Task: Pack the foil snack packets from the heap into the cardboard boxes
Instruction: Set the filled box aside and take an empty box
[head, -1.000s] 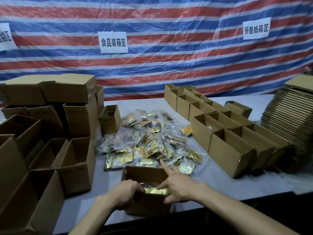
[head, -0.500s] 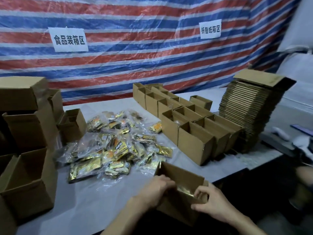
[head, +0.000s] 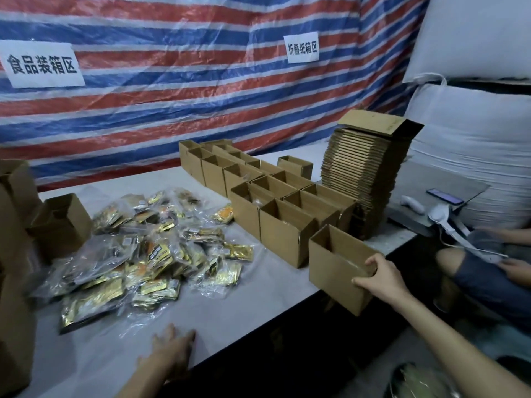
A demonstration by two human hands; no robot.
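R hand (head: 379,278) grip curled over rim of cardboard box (head: 334,264) at tabletop (head: 258,300) edge; L hand (head: 172,350) grip open, fingers straight, empty, near foil packet heap (head: 149,254).

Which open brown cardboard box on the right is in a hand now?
The open brown cardboard box at the near right edge of the grey table: the right hand grips its near end. The rowed boxes behind stand untouched.
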